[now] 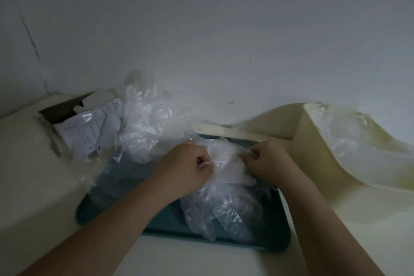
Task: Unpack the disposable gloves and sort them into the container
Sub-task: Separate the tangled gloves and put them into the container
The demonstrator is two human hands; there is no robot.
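A heap of clear disposable gloves (226,206) lies on a dark teal tray (156,224) in front of me. My left hand (186,168) and my right hand (268,163) each pinch the same thin glove (226,157) above the tray, one at each side, fingers curled. More loose clear gloves (147,119) are piled behind the tray against the wall. A cream container (318,159) stands at the right with clear gloves (349,141) inside.
An open cardboard glove box (67,110) with torn printed wrappers (85,132) sits at the back left. Everything rests on a cream counter (29,175) against a grey wall (201,29). The light is dim.
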